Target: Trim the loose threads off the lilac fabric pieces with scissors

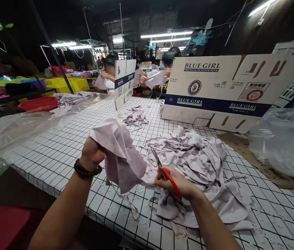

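Note:
My left hand, with a dark bead bracelet at the wrist, is closed on a pale lilac fabric piece that it holds up above the table. My right hand grips red-handled scissors, whose blades point up and left toward the fabric's hanging edge. Just right of both hands a heap of the same lilac fabric pieces lies on the white grid-patterned table. Thin fabric strips and offcuts lie under my hands near the front edge.
A flattened Blue Girl beer carton stands as a screen at the back right, a smaller one at the middle. Two people sit behind them handling fabric. Clear plastic bags lie right and left. A red basket sits far left.

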The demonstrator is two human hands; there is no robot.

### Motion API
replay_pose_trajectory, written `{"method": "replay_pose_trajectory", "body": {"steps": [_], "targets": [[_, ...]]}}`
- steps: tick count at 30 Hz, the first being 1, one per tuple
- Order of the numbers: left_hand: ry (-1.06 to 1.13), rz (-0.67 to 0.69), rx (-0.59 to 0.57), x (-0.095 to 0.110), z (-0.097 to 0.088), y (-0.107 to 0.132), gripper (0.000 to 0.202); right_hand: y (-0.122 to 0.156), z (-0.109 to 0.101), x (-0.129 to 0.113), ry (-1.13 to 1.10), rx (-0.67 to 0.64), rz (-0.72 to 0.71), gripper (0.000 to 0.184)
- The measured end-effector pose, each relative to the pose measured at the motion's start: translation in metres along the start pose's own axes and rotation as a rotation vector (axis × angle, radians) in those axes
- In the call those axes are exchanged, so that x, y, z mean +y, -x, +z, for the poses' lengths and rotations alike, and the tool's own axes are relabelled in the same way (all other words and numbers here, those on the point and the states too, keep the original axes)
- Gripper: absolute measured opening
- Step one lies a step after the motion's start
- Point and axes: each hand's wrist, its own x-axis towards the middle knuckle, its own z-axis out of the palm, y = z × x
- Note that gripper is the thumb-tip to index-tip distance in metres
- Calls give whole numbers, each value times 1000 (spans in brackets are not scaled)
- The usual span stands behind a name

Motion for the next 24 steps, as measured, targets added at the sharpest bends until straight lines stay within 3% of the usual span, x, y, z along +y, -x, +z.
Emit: {"method": "replay_pose_trajectory", "body": {"steps": [4, 8, 10, 12, 14, 17, 20, 24], "targets": [[-161, 35, 38, -7, 2, -12, 37, 7, 0, 10, 3, 59, 3, 35], [-657, -60, 237, -26, -13, -31, 29, 4, 15, 18, 171, 196, 45, 30], [-772, -66, 325, -34, -28, -35, 37, 2, 23, 21, 247, 254, 76, 22], [-829, -27, 395, -40, -40, -30, 50, 1, 29, 24, 326, 314, 93, 16], [-869, 4, 434, -48, -46, -14, 50, -1, 35, 27, 412, 363, 95, 18], [-847, -52, 389, -69, -41, 22, 31, -11, 46, 34, 507, 410, 81, 25], [-731, -198, 302, -97, -33, 60, 27, -24, 55, 42, 559, 456, 68, 26], [-262, -417, 412, -129, -27, 89, 21, -31, 53, 39, 516, 476, 52, 18]]}}
